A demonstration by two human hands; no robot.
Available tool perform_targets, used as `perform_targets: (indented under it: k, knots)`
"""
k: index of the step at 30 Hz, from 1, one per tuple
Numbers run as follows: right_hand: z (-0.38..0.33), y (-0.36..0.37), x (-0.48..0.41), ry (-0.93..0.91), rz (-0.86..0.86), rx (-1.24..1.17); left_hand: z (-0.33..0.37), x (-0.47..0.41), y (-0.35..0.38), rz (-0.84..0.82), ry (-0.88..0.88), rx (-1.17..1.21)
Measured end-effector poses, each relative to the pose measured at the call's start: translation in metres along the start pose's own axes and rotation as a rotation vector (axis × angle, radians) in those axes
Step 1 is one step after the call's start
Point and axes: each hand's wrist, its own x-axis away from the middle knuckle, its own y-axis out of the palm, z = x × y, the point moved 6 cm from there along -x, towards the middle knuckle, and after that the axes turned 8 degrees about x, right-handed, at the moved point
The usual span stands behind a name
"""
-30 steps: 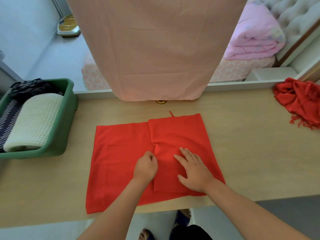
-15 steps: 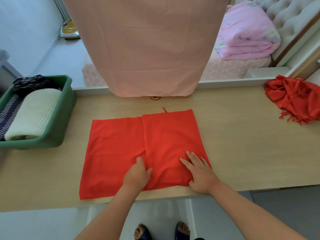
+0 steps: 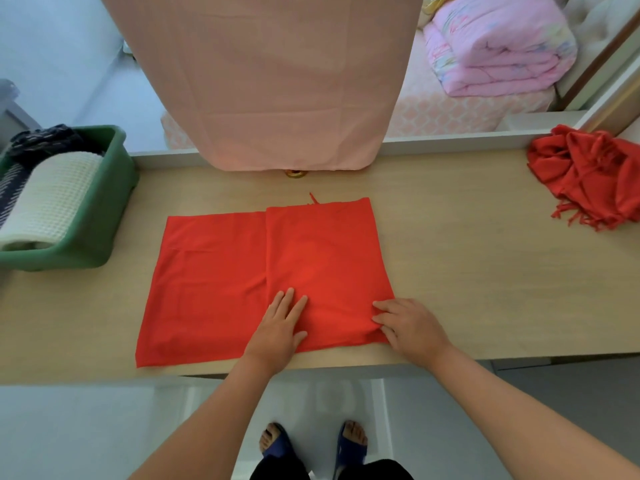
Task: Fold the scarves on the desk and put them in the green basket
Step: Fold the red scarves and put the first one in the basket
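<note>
head view: the red scarf (image 3: 214, 271) lies flat on the worktop (image 3: 467, 271) in front of you, its right part doubled over. your left grip (image 3: 277, 327) rests on it spread and flat near the front edge. your right grip (image 3: 412, 327) is at the front right corner; whether it's pinching or only pressing i cannot tell. the cloth looks thin, limp and light, so it will likely slide: take it by the corners. the green basket (image 3: 104, 216) stands at the far left.

Forearms (image 3: 214, 410): bare up to the frame's lower edge.
Footwear: dark blue open-toed slippers (image 3: 281, 446), toes showing.
Legs: black garment (image 3: 375, 471), partly visible.
</note>
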Motion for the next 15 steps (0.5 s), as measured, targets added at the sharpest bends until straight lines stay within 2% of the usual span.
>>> perform_targets:
  k: [3, 7, 11, 15]
  knots:
    - [0.001, 0.004, 0.003, -0.005, -0.092, 0.037, -0.003, 0.006, 0.0, -0.083, -0.008, -0.091]
    - [-0.019, -0.012, -0.022, 0.063, -0.097, 0.103, 0.003, 0.008, -0.013, -0.145, -0.04, -0.072]
    - [-0.069, -0.018, -0.062, -0.016, -0.121, 0.093, -0.008, 0.012, -0.049, -0.011, -0.089, 0.025]
    - [-0.127, 0.001, -0.095, -0.061, -0.236, 0.021, -0.058, 0.035, -0.094, 0.132, -0.268, 0.028]
